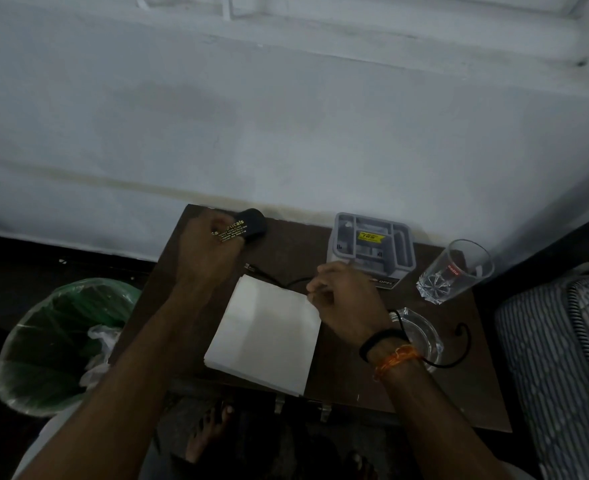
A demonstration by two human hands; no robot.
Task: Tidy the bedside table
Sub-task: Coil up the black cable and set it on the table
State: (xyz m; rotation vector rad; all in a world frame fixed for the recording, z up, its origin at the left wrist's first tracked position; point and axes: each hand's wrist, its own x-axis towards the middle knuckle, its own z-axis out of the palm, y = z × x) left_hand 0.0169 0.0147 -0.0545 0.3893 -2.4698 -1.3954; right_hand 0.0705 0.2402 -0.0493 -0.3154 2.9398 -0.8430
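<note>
Head view, mid-tidy: left hand [204, 249] curled round black spectacle case [248, 224] at upper left of dark worktop [348, 375], right hand [345, 299] pinching black cable [275, 279] beside white paper stack [267, 336]; next, probably coiling cable toward grey organiser [372, 244].

On the worktop [338, 368], the stack of napkins [268, 336] lies in the middle before me. Behind it to the left sits the spectacle case [251, 225], to the right the organiser [372, 244]. Farther right stands the glass [455, 271], the ashtray [421, 334] before it. The bin [54, 344] stands left of the worktop, the bed [563, 358] right.
</note>
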